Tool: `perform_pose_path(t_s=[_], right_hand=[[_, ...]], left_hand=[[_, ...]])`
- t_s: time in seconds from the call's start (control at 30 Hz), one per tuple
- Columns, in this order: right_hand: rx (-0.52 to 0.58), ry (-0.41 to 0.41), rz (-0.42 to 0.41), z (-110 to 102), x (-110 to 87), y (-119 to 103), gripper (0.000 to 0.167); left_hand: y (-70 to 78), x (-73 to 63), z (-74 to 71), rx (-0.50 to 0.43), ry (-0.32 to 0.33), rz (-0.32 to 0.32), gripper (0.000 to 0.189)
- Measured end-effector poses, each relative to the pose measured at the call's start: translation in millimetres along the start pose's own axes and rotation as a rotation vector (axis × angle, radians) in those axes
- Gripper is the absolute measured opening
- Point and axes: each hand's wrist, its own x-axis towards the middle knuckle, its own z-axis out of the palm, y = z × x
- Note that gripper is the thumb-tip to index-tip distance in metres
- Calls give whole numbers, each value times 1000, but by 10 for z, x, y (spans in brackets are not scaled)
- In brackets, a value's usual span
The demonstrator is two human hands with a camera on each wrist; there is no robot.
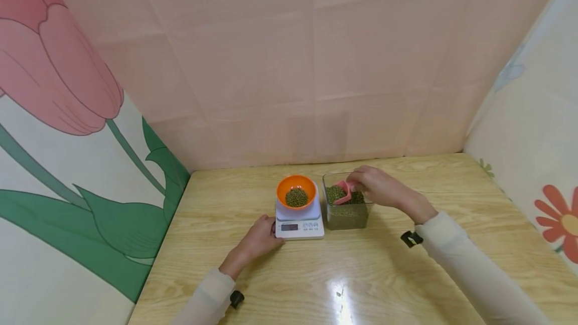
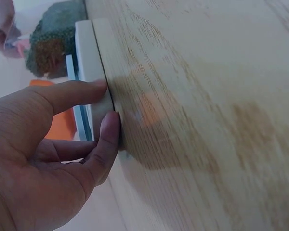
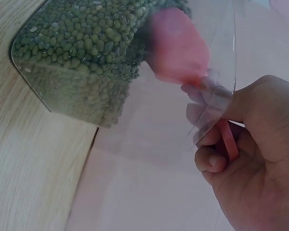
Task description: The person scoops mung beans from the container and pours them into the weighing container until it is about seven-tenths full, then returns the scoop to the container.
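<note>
A white kitchen scale [image 1: 299,235] lies on the table, bearing an orange bowl [image 1: 283,185] with green mung beans [image 1: 296,197] in its bottom. At the scale's near left corner, my left hand [image 1: 259,238] holds its edge between thumb and fingers, as the left wrist view shows [image 2: 53,149]. Just right of the scale stands a clear container [image 1: 326,184], partly filled with mung beans [image 3: 86,38]. My right hand [image 1: 379,184] grips the handle of a pink scoop [image 3: 180,48] at the container's rim. The scoop's head is inside, close over the beans; its contents are hidden in the right wrist view.
The wood-grain table [image 1: 217,199] runs back to a wall covered in pinkish sheeting [image 1: 253,89]. Painted walls flank it, a tulip [image 1: 67,69] on the left and a red flower [image 1: 569,222] on the right. Each sleeve has a black clip [image 1: 411,238] near the wrist.
</note>
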Motion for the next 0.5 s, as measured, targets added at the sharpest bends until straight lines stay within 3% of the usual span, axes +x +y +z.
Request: perform_pose_path(t_s=[0.5], right_hand=[[34,-15,71,-6,-63,42,16]], left_hand=[[2,9,-6,-1,-3,0,50]])
